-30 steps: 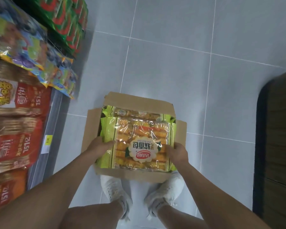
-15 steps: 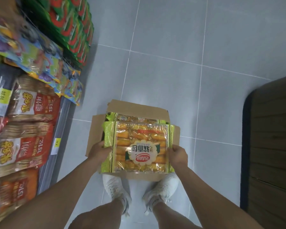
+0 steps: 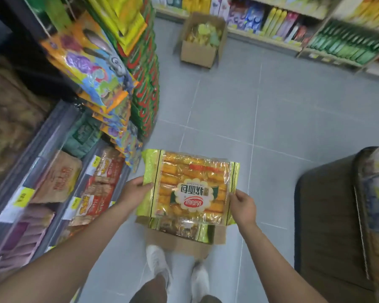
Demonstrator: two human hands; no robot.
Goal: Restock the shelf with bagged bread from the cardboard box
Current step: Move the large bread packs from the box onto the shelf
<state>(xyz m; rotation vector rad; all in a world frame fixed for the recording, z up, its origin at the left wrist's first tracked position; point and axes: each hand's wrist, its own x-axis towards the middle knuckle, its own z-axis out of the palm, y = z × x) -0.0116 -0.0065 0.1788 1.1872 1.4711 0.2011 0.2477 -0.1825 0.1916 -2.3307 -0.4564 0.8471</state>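
A flat bag of bread (image 3: 190, 186), clear in the middle with yellow-green edges and a red and white label, is held level above the open cardboard box (image 3: 184, 239) on the floor. My left hand (image 3: 134, 193) grips the bag's left edge. My right hand (image 3: 242, 204) grips its right edge. More bagged bread (image 3: 179, 228) lies inside the box, mostly hidden under the lifted bag. The shelf (image 3: 53, 171) with packaged snacks runs along the left.
A second cardboard box (image 3: 200, 51) with yellow-green bags stands on the floor further down the aisle. Stocked shelves (image 3: 293, 25) line the far wall. A dark brown unit (image 3: 326, 215) stands close on the right. My white shoes (image 3: 160, 265) are just behind the box.
Both hands have lifted the top bread bag up and clear of the box. The view has tilted upward, bringing the far aisle, the second box and the back shelves into sight.
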